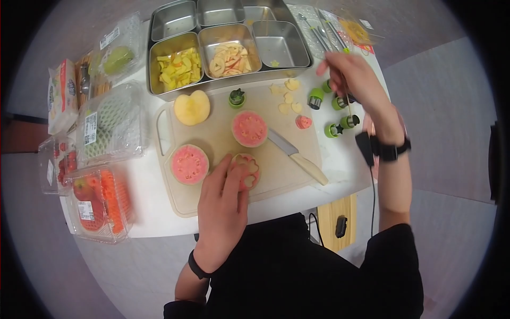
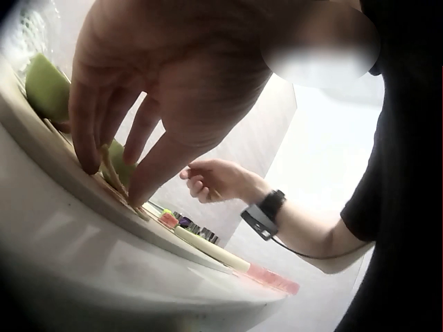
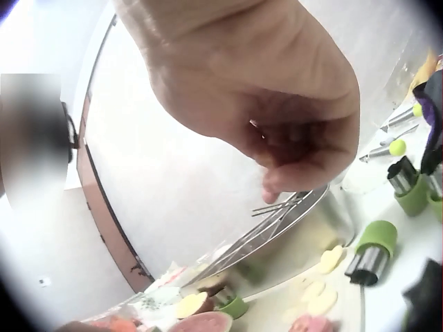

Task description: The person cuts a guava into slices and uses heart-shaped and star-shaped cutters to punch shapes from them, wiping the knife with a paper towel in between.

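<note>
My left hand holds a round pink guava slice with flower-shaped cuts on the cutting board; in the left wrist view, thumb and fingers are at its edges. Two guava halves, cut faces up, lie beyond and to its left. Over the right side of the table, my right hand has its fingers curled around a thin metal tool with two prongs, its other parts mostly hidden by the palm. Below that hand stand several green-rimmed cutters.
A knife with a pale handle lies on the board, near an apple half, a cutter and pale cut-out shapes. A steel compartment tray with cut fruit stands behind. Clear fruit boxes line the left.
</note>
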Available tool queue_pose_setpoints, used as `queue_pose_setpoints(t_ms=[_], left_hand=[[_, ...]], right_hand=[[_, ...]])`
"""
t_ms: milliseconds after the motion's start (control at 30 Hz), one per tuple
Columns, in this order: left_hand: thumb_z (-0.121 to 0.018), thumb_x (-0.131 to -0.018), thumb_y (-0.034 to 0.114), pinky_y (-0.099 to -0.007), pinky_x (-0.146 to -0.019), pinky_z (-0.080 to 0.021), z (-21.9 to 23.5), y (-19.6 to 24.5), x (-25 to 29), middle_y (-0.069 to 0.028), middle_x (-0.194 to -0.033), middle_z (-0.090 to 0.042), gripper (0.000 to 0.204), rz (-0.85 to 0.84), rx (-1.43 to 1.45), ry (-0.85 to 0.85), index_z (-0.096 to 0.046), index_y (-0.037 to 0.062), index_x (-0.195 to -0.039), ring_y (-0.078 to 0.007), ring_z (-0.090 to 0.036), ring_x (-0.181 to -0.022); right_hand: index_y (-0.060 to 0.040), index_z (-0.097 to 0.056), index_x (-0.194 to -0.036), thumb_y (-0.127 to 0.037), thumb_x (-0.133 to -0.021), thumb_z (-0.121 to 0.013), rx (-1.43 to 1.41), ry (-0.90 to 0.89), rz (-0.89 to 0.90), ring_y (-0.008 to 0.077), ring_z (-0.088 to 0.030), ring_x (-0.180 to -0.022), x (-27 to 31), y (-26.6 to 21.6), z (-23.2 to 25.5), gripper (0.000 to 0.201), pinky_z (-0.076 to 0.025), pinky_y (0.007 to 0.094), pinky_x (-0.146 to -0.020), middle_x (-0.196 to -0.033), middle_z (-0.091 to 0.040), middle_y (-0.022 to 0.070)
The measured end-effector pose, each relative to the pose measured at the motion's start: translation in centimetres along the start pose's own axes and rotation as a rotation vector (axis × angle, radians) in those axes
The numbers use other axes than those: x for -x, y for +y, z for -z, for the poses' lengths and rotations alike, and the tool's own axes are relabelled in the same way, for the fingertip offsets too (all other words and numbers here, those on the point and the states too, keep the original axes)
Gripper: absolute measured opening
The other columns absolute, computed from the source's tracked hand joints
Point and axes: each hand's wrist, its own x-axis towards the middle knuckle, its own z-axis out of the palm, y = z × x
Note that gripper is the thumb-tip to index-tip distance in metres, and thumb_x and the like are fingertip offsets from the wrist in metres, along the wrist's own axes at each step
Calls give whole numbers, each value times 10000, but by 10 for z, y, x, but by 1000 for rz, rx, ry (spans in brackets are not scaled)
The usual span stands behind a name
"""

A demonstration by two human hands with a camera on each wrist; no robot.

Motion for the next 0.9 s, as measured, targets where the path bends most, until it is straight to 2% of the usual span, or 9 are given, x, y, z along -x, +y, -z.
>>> queue_pose_setpoints(t_ms=[67, 133, 233, 333, 533, 633, 733, 833, 900], left_hand=[[-800, -870, -5, -459, -1046, -554, 0, 0, 1, -197, -1472, -633, 502, 4, -2, 8, -667, 34, -1352, -398, -648, -1270], [-800, -870, -3, -459, -1040, -555, 1, 1, 3, -196, -1465, -633, 490, 21, -4, 9, -669, 35, -1341, -398, -649, -1262], [-801, -861, -8, -459, -1026, -560, 4, 0, 4, -194, -1453, -633, 501, 29, -13, -13, -667, 40, -1342, -396, -651, -1246], [-804, -841, -16, -457, -1015, -564, 6, -2, 7, -187, -1433, -636, 541, 34, -12, -17, -661, 48, -1359, -394, -653, -1229], [-808, -819, -21, -443, -996, -575, 16, -4, 8, -172, -1409, -641, 562, 37, -15, -8, -666, 52, -1358, -380, -656, -1208], [-820, -813, -16, -437, -938, -586, 17, -8, 10, -163, -1345, -672, 532, 4, -17, 38, -685, 50, -1324, -372, -678, -1141], [-843, -798, -2, -423, -872, -587, 26, -10, 15, -143, -1233, -701, 511, -15, 20, 76, -705, 52, -1287, -364, -692, -1050], [-873, -777, 23, -405, -800, -574, 37, -16, 16, -117, -1094, -697, 500, 10, -100, 225, -722, 55, -1253, -338, -688, -951], [-894, -761, 54, -382, -794, -557, 47, -25, 19, -131, -1133, -651, 581, 85, -148, 252, -697, 59, -1308, -306, -661, -989]], right_hand=[[-52, -749, -880, -395, -1086, -551, 245, 25, 36, 77, -533, -503, -49, -19, -3, 446, -409, 278, -492, -567, -489, -45], [0, -763, -1004, -352, -1042, -610, 399, -97, -82, 126, -678, -622, -95, -42, 3, 385, -487, 289, -571, -694, -651, 33], [-2, -758, -894, -337, -951, -675, 662, -9, 24, 135, -563, -462, -167, -19, 0, 350, -397, 328, -423, -596, -591, 19], [14, -766, -950, -294, -888, -714, 796, -4, 58, 160, -583, -479, -190, -22, -2, 318, -420, 340, -439, -623, -639, 53], [-76, -789, -1088, -298, -885, -743, 885, 115, 151, 183, -704, -648, -193, -12, -1, 305, -543, 355, -584, -746, -721, 94], [-103, -793, -1106, -333, -879, -782, 999, 284, 469, 182, -749, -797, -214, 21, 14, 323, -578, 348, -701, -880, -753, 105], [-94, -777, -1157, -309, -911, -782, 994, 279, 354, 183, -736, -837, -190, 2, 1, 327, -580, 347, -767, -981, -756, 102], [-38, -777, -1185, -257, -871, -792, 885, 417, 242, 378, -784, -976, -138, -38, -25, 383, -618, 474, -897, -1043, -815, 197], [-27, -761, -1180, -275, -858, -784, 887, 499, 389, 391, -768, -991, -109, -48, -25, 407, -605, 476, -888, -1045, -804, 195]])
